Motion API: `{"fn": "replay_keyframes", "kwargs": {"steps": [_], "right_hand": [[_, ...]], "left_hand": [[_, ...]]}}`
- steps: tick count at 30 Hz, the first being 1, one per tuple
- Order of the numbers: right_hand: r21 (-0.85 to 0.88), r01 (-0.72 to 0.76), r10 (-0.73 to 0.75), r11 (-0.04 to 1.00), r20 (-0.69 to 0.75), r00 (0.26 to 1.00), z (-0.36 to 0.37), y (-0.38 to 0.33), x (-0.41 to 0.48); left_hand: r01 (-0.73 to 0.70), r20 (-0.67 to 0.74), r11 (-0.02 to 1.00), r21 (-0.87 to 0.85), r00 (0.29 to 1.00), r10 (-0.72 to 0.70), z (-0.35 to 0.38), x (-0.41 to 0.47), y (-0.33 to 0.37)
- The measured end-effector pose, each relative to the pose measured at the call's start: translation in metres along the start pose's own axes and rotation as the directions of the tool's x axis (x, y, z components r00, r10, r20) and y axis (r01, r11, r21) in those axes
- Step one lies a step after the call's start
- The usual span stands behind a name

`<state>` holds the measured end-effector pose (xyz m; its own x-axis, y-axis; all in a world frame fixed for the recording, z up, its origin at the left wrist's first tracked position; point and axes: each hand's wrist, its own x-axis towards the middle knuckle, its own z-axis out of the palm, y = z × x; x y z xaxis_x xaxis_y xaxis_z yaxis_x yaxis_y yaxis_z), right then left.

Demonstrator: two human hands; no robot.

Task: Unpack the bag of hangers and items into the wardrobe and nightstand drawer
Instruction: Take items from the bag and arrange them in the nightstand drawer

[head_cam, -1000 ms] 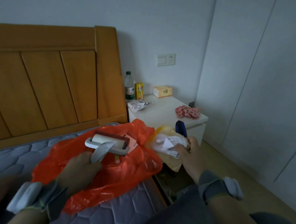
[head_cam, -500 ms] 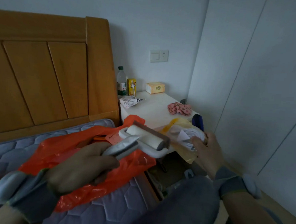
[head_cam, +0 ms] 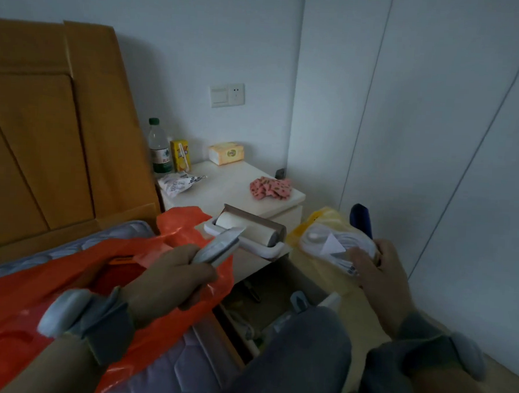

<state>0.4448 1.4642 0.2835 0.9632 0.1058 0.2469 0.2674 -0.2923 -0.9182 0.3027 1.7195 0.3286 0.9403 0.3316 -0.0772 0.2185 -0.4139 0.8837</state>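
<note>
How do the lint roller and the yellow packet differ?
The lint roller is rigid, white and grey, gripped by its handle in the left hand; the yellow packet is soft plastic, held in the right hand. Both are held in the air.

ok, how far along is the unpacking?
Early. Done: two items are out of the orange bag on the bed. In hand: the left hand grips the lint roller by its handle; the right hand holds a yellow packet of white cable. Left: neither is put away; the nightstand drawer looks open below them, the wardrobe doors are shut, and no hangers show.
</note>
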Motion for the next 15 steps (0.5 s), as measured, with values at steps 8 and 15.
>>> {"fn": "replay_keyframes", "kwargs": {"steps": [8, 15], "right_hand": [[-0.011, -0.073, 0.072, 0.997, -0.066, 0.995, -0.023, 0.041, 0.018], [-0.017, -0.185, 0.182, 0.983, -0.106, 0.978, -0.031, 0.094, 0.042]], "left_hand": [[0.141, 0.123, 0.985, -0.099, 0.984, -0.128, 0.071, 0.074, -0.015], [0.298, 0.168, 0.948, -0.109, 0.946, -0.278, 0.121, 0.129, -0.04]]}}
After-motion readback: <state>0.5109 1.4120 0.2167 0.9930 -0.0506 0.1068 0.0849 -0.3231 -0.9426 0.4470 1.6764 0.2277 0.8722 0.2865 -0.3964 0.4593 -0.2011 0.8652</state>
